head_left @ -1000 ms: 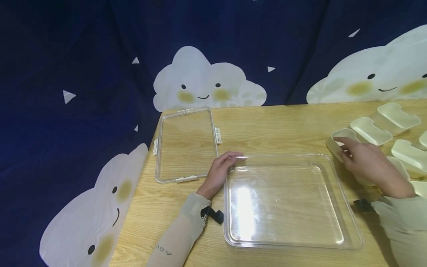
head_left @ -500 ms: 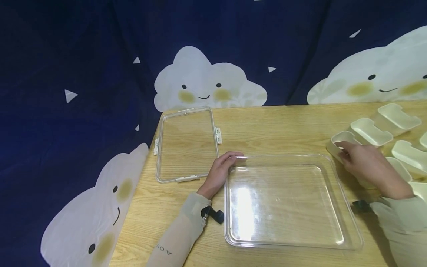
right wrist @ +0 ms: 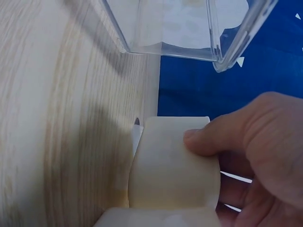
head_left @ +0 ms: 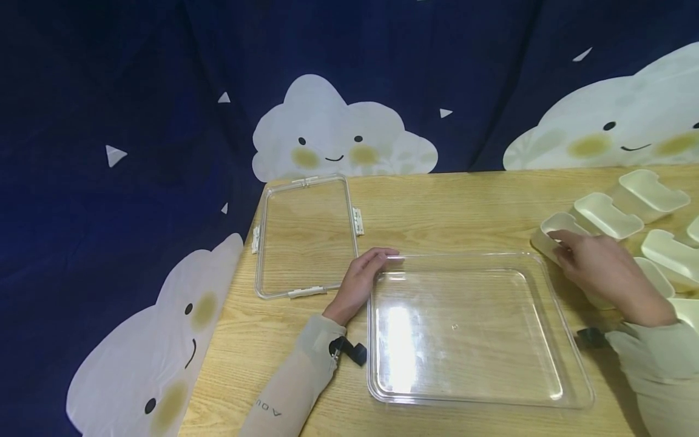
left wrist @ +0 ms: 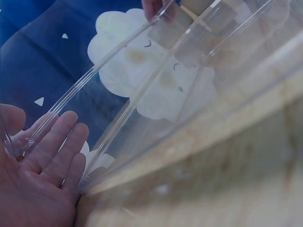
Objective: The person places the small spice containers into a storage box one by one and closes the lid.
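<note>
A large clear plastic box (head_left: 464,334) stands in front of me on the wooden table. My left hand (head_left: 360,282) rests at its far left corner. In the left wrist view, that hand's fingers (left wrist: 57,142) lie straight along the clear wall, with the thumb at the rim. To the right of the box, my right hand (head_left: 606,267) pinches a small cream bin (head_left: 546,243). The thumb presses the bin's smooth outer wall (right wrist: 170,161) in the right wrist view, while the other fingers are partly hidden behind it. Part of the bin is covered by my hand in the head view.
A clear lid (head_left: 306,237) with white clips lies at the back left. More cream bins with notched sides, such as a far one (head_left: 650,191) and a middle one (head_left: 608,215), stand at the right. A dark blue cloud-print curtain (head_left: 464,60) hangs behind the table.
The cream bin has shifted very slightly to the left, and my right hand has moved only a little. My left hand and the clear box stay in place.
</note>
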`<state>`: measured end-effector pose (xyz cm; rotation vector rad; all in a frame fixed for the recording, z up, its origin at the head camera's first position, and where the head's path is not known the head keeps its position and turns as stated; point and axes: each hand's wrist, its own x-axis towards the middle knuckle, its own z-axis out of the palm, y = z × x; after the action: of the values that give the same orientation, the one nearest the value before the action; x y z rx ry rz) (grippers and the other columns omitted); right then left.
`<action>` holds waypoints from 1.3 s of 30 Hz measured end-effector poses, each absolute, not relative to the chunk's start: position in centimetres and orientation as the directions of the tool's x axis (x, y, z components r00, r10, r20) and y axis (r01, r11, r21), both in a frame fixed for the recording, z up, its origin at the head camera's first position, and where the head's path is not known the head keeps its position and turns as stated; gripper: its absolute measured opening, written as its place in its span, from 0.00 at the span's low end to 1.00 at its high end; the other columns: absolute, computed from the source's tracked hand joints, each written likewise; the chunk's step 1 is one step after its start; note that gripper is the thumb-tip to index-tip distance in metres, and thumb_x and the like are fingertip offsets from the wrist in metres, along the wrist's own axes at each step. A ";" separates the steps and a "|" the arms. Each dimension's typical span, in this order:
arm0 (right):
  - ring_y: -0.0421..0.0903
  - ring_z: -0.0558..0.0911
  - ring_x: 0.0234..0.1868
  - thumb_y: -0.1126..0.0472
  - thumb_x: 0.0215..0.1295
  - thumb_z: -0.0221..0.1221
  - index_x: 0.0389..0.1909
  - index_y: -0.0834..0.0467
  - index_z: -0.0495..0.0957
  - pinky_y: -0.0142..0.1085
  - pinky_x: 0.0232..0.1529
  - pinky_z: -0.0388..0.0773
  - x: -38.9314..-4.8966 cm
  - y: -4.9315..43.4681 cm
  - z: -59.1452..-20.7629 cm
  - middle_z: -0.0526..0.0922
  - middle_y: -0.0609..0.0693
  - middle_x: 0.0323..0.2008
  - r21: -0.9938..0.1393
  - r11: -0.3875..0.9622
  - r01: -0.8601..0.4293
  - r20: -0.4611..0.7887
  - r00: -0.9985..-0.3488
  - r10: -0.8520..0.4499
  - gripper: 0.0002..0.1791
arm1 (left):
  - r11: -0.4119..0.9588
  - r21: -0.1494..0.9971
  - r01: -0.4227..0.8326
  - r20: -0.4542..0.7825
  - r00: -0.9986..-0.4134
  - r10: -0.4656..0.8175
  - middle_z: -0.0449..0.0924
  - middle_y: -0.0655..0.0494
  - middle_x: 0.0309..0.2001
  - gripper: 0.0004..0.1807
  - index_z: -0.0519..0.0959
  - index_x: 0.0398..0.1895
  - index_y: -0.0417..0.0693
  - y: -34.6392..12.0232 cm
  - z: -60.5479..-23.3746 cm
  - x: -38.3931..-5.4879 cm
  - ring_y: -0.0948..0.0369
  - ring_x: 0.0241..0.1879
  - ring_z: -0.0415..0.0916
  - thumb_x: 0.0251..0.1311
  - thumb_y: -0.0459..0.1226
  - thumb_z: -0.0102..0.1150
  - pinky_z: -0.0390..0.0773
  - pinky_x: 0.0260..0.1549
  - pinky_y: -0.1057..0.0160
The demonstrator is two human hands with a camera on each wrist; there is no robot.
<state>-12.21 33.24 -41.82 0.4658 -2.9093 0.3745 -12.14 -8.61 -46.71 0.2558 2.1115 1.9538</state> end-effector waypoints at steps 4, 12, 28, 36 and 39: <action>0.49 0.74 0.20 0.70 0.61 0.63 0.51 0.65 0.81 0.48 0.19 0.69 -12.1 33.2 -41.7 0.81 0.57 0.19 -0.210 0.915 -0.345 0.251 -0.924 -0.290 0.16 | 0.103 0.994 -0.030 -0.058 -0.956 0.287 0.81 0.54 0.66 0.21 0.82 0.60 0.50 -8.6 -46.7 -12.1 0.58 0.71 0.72 0.81 0.47 0.41 0.67 0.73 0.50; 0.51 0.74 0.18 0.70 0.61 0.63 0.53 0.64 0.81 0.50 0.19 0.68 -11.8 32.9 -41.2 0.79 0.58 0.17 -0.206 0.918 -0.338 0.268 -0.922 -0.279 0.18 | 0.111 0.993 -0.033 -0.063 -0.957 0.283 0.81 0.54 0.66 0.21 0.81 0.60 0.49 -8.7 -46.7 -11.9 0.57 0.71 0.73 0.82 0.46 0.40 0.68 0.73 0.51; 0.53 0.74 0.18 0.72 0.58 0.65 0.52 0.62 0.83 0.51 0.17 0.67 -11.1 32.0 -39.9 0.80 0.61 0.19 -0.183 0.912 -0.368 0.334 -0.895 -0.295 0.19 | 0.108 0.994 -0.023 -0.053 -0.957 0.285 0.82 0.55 0.65 0.21 0.82 0.60 0.51 -8.7 -47.0 -12.1 0.58 0.70 0.73 0.81 0.48 0.41 0.68 0.72 0.50; 0.51 0.71 0.16 0.72 0.56 0.66 0.51 0.60 0.83 0.53 0.17 0.66 -10.5 31.0 -39.1 0.78 0.58 0.16 -0.174 0.901 -0.398 0.381 -0.871 -0.311 0.19 | 0.122 0.991 0.046 0.007 -0.954 0.301 0.81 0.52 0.65 0.21 0.81 0.61 0.50 -8.8 -47.1 -12.4 0.57 0.72 0.72 0.82 0.43 0.38 0.63 0.77 0.48; 0.53 0.74 0.17 0.72 0.56 0.67 0.51 0.60 0.84 0.57 0.19 0.68 -10.2 30.6 -38.7 0.81 0.60 0.18 -0.169 0.899 -0.404 0.394 -0.864 -0.314 0.20 | 0.122 0.990 0.064 0.024 -0.951 0.308 0.81 0.51 0.66 0.22 0.81 0.61 0.49 -8.8 -47.2 -12.3 0.56 0.73 0.71 0.82 0.43 0.36 0.62 0.77 0.48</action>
<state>-10.21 30.61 -38.65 0.5296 -2.7033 0.3494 -12.35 -8.80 -47.18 0.3718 2.2046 1.9299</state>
